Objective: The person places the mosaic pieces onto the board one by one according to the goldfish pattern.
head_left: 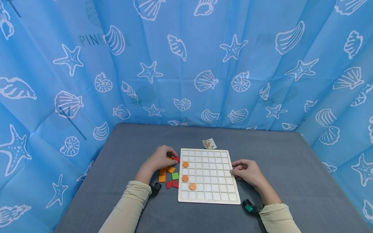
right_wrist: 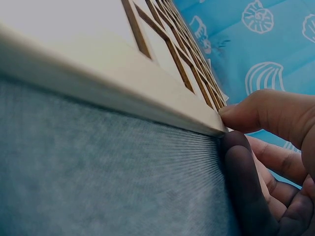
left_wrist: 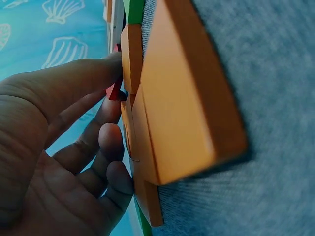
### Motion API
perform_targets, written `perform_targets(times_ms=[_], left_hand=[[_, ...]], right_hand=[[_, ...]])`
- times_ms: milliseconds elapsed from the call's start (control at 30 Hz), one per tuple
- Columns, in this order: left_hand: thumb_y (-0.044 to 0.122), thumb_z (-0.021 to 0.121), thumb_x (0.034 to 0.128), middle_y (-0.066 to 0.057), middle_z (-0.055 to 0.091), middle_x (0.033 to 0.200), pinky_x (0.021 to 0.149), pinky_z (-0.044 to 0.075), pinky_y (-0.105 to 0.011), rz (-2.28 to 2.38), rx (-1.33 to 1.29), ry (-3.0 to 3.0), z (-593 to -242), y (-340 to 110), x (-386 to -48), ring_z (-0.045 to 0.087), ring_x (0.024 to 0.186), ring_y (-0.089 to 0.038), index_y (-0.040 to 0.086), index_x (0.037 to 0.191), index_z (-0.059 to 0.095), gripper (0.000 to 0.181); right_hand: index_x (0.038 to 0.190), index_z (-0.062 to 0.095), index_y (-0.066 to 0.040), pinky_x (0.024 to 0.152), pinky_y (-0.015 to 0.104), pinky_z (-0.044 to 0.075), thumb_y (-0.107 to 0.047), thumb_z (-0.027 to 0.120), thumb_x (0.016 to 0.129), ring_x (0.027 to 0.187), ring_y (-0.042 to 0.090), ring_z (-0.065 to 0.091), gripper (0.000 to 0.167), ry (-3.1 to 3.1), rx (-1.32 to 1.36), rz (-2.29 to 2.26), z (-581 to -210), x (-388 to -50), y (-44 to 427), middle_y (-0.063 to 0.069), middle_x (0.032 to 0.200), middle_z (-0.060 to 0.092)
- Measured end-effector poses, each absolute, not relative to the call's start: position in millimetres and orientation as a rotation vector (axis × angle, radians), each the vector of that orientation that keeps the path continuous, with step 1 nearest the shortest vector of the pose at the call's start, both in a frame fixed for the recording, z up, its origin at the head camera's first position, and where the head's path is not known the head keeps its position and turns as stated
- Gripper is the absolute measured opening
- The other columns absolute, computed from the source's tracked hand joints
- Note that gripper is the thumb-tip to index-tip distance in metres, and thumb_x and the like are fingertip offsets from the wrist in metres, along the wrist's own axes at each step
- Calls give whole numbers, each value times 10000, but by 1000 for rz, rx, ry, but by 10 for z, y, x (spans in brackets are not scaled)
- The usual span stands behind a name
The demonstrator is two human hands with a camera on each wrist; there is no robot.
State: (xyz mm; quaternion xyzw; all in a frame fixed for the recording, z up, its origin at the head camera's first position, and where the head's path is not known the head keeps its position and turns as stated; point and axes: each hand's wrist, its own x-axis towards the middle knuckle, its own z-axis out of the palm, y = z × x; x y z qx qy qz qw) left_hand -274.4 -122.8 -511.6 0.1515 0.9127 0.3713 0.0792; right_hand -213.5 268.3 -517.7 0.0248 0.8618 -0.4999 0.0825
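Observation:
My left hand [head_left: 161, 157] is over a loose group of small coloured pieces left of the board, its thumb and index finger pinching a red piece [left_wrist: 113, 87]. That piece's full shape is hidden. Beneath and around the hand lie orange pieces [head_left: 162, 178], a green square [head_left: 175, 176] and a red quarter-round piece [head_left: 169, 184]. The pale wooden grid board [head_left: 209, 203] lies flat in the middle, with several orange discs [head_left: 192, 186] in cells at its left. On the board's right edge my right hand [head_left: 247, 171] grips with thumb on top and fingers against the side.
A small printed card [head_left: 209, 143] with a coloured grid pattern lies behind the board. Everything rests on a grey cloth-covered table [head_left: 279, 155]. A blue curtain [head_left: 186, 64] with shell and starfish prints hangs behind it and at both sides.

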Motion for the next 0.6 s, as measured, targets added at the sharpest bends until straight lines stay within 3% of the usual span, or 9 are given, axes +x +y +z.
perform_targets(times_ms=[400, 600], left_hand=[[191, 823, 946, 23, 752, 1008, 815, 558, -350, 1049, 454, 2742, -5068, -1221, -2722, 617, 866, -121, 146, 1077, 834, 139], [216, 864, 908, 23, 749, 1019, 821, 555, -359, 1028, 464, 2744, -5097, -1222, -2736, 608, 873, -127, 139, 1097, 826, 208]], right_hand=[[1250, 682, 79, 666, 293, 593, -95, 787, 930, 762, 148, 707, 378, 2567, 59, -1497, -5155, -2135, 2679, 68, 870, 768], [1249, 685, 76, 660, 289, 592, -99, 794, 927, 757, 142, 706, 383, 2569, 71, -1493, -5156, -2134, 2672, 68, 868, 769]])
